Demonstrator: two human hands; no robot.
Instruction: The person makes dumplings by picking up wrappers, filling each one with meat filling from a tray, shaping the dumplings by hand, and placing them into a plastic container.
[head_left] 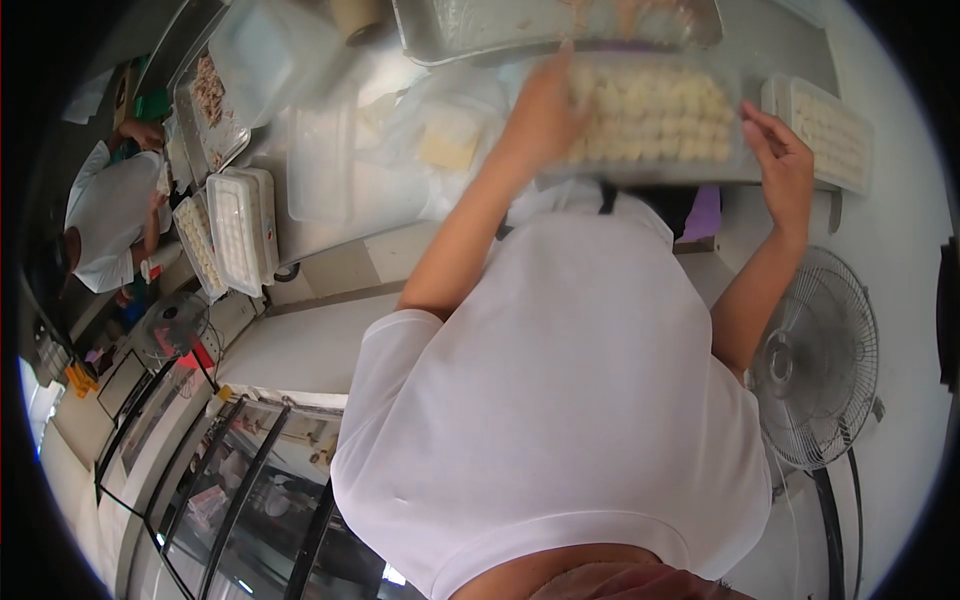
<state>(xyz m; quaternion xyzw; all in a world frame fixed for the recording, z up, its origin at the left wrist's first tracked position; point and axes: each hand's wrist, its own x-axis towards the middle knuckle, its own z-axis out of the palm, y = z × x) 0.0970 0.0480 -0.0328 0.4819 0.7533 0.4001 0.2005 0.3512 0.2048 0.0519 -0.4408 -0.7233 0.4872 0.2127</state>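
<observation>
A clear plastic container (655, 172) holds several rows of pale dumplings (660, 110). It is slightly blurred, above the front edge of the metal work table (385, 205). My left hand (548, 115) grips its left end, with the fingers smeared by motion. At the opposite end, my right hand (780, 150) has its thumb and fingers at the container's edge. Left of my left hand lies a stack of yellowish square wrappers (448, 143) on clear plastic. Beyond the container sits a large metal tray (425, 45) with some pinkish filling in it.
Another container of dumplings (825, 135) stands at the right by the wall. Lidded containers (240, 225) are stacked at the table's left end, near a tray of minced filling (208, 95). A co-worker (115, 205) is at far left. A standing fan (812, 355) is beside my right arm.
</observation>
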